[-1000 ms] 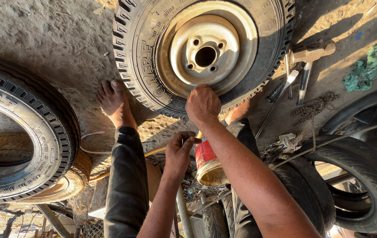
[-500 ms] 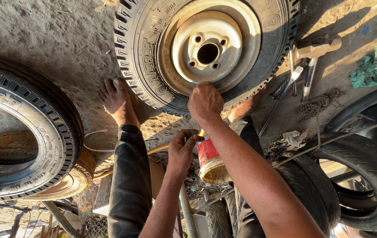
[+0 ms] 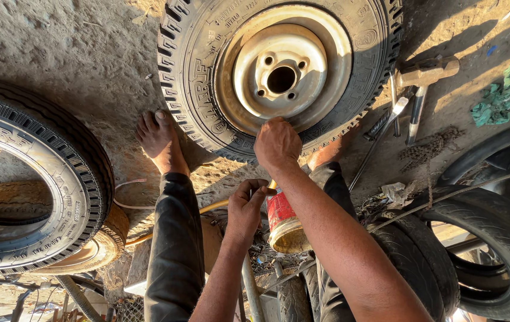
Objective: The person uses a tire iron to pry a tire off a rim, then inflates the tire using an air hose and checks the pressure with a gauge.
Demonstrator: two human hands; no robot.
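We see our right hand (image 3: 277, 143) resting on the sidewall of the wheel (image 3: 278, 74) while our left hand (image 3: 246, 206) pinches something small beside the red tin (image 3: 283, 222).

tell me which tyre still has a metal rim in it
The tyre lying flat at the top, under the right hand: it holds a pale metal rim. The tyre at the left and those at the right show none.

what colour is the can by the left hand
Red can with a tan bottom, in the head view.
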